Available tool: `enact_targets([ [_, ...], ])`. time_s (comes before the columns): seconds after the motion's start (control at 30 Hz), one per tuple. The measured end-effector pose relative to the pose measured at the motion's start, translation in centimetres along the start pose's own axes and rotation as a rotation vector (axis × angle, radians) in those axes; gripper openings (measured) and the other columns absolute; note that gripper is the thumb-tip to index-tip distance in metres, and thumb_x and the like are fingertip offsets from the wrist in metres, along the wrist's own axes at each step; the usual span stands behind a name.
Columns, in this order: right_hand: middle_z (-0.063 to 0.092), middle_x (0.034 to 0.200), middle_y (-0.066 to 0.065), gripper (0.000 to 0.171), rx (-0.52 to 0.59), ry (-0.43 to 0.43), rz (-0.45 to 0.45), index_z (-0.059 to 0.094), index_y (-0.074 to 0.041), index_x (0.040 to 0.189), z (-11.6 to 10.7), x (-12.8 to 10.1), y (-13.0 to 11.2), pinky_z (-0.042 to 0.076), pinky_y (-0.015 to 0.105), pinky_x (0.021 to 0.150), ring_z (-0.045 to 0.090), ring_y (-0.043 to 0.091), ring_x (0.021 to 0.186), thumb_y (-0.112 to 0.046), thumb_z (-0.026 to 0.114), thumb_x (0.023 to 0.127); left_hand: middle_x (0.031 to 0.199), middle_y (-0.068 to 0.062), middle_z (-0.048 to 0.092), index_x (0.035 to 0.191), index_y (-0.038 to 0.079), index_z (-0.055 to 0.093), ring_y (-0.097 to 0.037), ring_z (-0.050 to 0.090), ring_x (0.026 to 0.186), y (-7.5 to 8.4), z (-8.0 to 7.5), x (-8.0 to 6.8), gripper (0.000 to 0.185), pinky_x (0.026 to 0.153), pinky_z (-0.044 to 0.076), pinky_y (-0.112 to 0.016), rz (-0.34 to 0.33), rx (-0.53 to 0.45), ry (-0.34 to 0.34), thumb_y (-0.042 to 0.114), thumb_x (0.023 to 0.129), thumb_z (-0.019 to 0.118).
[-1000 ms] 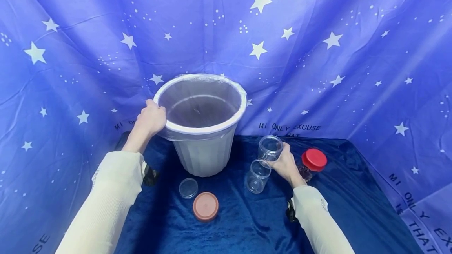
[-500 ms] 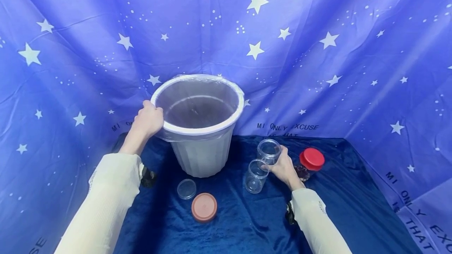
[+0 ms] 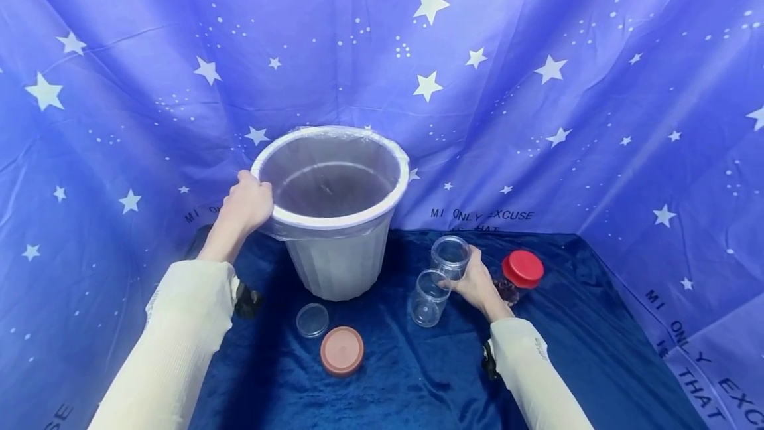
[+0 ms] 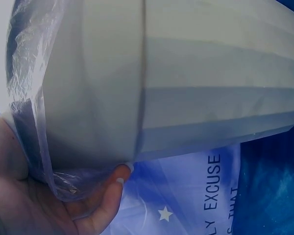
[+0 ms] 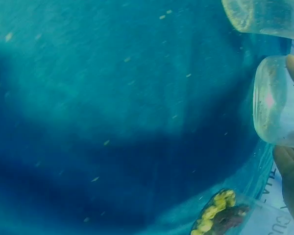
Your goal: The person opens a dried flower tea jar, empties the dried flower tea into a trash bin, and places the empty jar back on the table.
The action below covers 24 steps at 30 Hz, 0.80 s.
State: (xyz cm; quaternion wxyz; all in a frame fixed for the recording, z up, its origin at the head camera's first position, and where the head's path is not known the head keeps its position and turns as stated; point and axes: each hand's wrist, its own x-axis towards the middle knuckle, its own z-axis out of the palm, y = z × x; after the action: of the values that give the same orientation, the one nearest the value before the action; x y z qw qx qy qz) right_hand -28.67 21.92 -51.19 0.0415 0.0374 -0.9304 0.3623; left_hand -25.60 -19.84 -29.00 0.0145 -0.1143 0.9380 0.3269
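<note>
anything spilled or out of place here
Nothing spilled. Two clear jars stand open, their lids, one clear and one pink, lying loose on the cloth by the bin. Only the red-lidded jar is closed.

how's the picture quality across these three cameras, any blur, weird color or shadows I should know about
Head view: sharp, evenly lit, edges bowed by the wide lens; the bucket casts a dark shadow on the blue cloth. Left wrist view: very close, the bucket wall slightly soft, the left hand dim at the lower corner. Right wrist view: teal colour cast, soft and grainy, a broad shadow on the cloth, the clear jar hazy.
</note>
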Motion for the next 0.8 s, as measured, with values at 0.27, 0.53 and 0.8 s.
enact_targets([
  [0.27, 0.050, 0.135, 0.035, 0.110, -0.018, -0.020, 0.014, 0.018, 0.004, 0.148, -0.34, -0.51, 0.72, 0.040, 0.060, 0.105, 0.050, 0.053, 0.125, -0.029, 0.087, 0.070, 0.147, -0.043, 0.029, 0.150, -0.015, 0.000, -0.059, 0.028, 0.137, -0.05, 0.06, -0.01, 0.068, 0.113, 0.025, -0.064, 0.005, 0.000, -0.003, 0.028, 0.102, 0.022],
  [0.53, 0.055, 0.131, 0.035, 0.109, 0.006, -0.005, 0.074, 0.016, -0.001, 0.149, -0.20, -0.73, 0.75, 0.041, 0.060, 0.103, 0.051, 0.053, 0.125, -0.029, 0.086, 0.071, 0.147, -0.044, 0.028, 0.149, -0.015, 0.000, -0.059, 0.028, 0.138, -0.05, 0.16, 0.06, 0.068, 0.114, 0.025, -0.063, 0.011, -0.001, 0.000, 0.028, 0.102, 0.023],
  [0.8, 0.049, 0.137, 0.030, 0.109, 0.016, 0.034, 0.083, 0.017, -0.001, 0.149, 0.58, -0.65, 0.45, 0.041, 0.060, 0.103, 0.052, 0.051, 0.124, -0.032, 0.087, 0.071, 0.146, -0.044, 0.029, 0.149, -0.016, 0.001, -0.059, 0.029, 0.137, -0.08, 0.09, 0.06, 0.068, 0.113, 0.026, -0.063, 0.012, -0.001, 0.002, 0.029, 0.102, 0.023],
])
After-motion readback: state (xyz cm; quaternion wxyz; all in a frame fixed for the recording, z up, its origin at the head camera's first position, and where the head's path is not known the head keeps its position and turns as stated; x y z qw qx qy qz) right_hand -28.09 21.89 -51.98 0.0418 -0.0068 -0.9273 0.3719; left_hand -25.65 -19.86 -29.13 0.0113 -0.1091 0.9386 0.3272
